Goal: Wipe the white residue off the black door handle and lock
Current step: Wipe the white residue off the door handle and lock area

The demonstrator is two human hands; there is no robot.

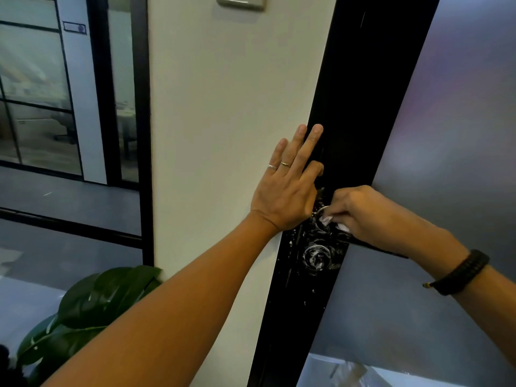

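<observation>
The black door frame (pixel 360 93) runs down the middle right, smeared with white residue around the round lock (pixel 317 255). The black handle (pixel 379 248) sticks out to the right, mostly hidden under my right hand (pixel 371 216). That hand pinches a small white wipe (pixel 332 222) against the handle's base, just above the lock. My left hand (pixel 287 185) lies flat with straight fingers across the white wall and the frame's edge, its index finger bent onto the black frame.
A white wall (pixel 223 107) stands left of the frame, with a switch plate (pixel 241 1) at the top. Frosted door glass (pixel 452 135) fills the right. A leafy plant (pixel 89 308) sits at the lower left, before glass partitions (pixel 36 93).
</observation>
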